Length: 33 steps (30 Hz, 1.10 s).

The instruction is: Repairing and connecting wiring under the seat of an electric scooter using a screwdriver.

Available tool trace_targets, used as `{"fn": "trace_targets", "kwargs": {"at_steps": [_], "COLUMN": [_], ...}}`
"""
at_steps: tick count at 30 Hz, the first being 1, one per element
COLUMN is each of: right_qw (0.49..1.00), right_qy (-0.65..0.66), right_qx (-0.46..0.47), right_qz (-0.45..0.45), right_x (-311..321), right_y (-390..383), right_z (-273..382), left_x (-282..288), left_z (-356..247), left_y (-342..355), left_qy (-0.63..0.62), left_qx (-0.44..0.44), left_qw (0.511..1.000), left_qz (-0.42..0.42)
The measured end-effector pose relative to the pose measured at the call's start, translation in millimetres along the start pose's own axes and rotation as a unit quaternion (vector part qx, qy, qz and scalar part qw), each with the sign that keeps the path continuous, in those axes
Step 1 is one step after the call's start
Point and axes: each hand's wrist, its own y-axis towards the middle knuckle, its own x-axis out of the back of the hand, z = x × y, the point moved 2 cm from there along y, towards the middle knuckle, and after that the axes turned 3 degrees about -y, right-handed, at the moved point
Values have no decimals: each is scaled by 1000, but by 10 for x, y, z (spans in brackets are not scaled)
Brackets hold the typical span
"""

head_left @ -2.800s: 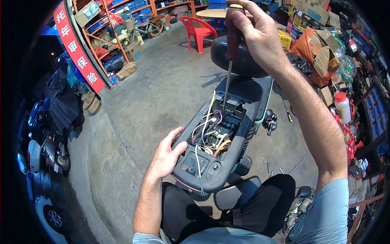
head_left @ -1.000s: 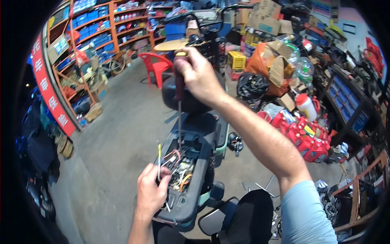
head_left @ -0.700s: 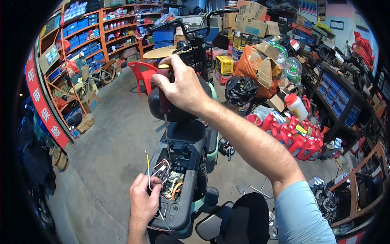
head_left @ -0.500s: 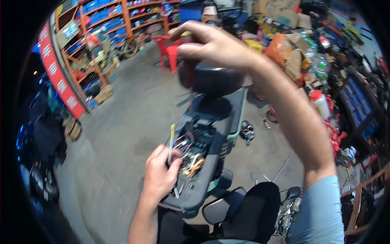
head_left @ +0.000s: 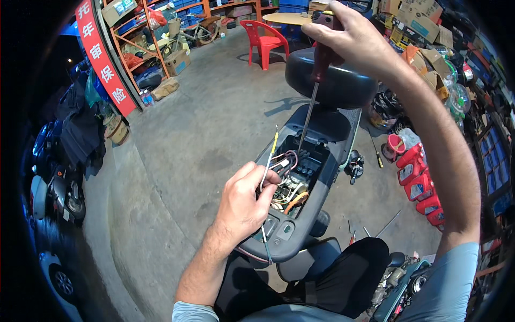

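Right grip (head_left: pixel 355 42) clamped on screwdriver (head_left: pixel 323 61), left grip (head_left: pixel 242 205) pinching wires (head_left: pixel 283 168), earlier on the housing rim (head_left: pixel 321 192)

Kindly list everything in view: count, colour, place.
Scooter body: one, dark grey, centre
Held screwdriver: one, dark red, upper centre
Thin wire: one, white and yellow, centre
Other wires: several, mixed colours, inside scooter body
Rounded pad: one, black, upper centre
Chair: one, red, top centre
Table: one, pale yellow, beyond chair
Shelving: several, orange, top left
Banner: one, red, upper left
Cardboard boxes: several, brown, mostly upper right
Jugs: several, red, right
Car: one, white, lower left
Motorcycles: count unclear, dark, left
Left hand: one, bare, pinching thin wire
Right hand: one, bare, on held screwdriver
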Motion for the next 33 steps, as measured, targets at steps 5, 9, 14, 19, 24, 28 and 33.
{"fn": "trace_targets", "kwargs": {"at_steps": [5,9,14,19,24,28,33], "right_qw": [941,972,969,919,964,928,958], "right_qy": [233,52,73,249,37,228,136], "right_qx": [-126,-130,-142,-166,-90,-183,-135], "right_qz": [210,188,187,257,249,230,212], "right_x": [183,229,180,258,252,167,191], "right_y": [64,57,70,20,100,88,91], "right_z": [55,257,-63,35,154,11,34], "left_x": [-23,-17,-41,-11,-38,-27,-28], "left_z": [27,33,43,53,44,49,42], "left_y": [-3,-13,-12,-16,-6,-16,-13], "left_qy": [-7,11,17,22,7,15,21], "left_qx": [-15,-7,-22,-16,-9,-15,-17], "left_qw": [1000,1000,1000,1000,1000,1000,1000], "left_qz": [-1,9,1,6,6,6,5]}}
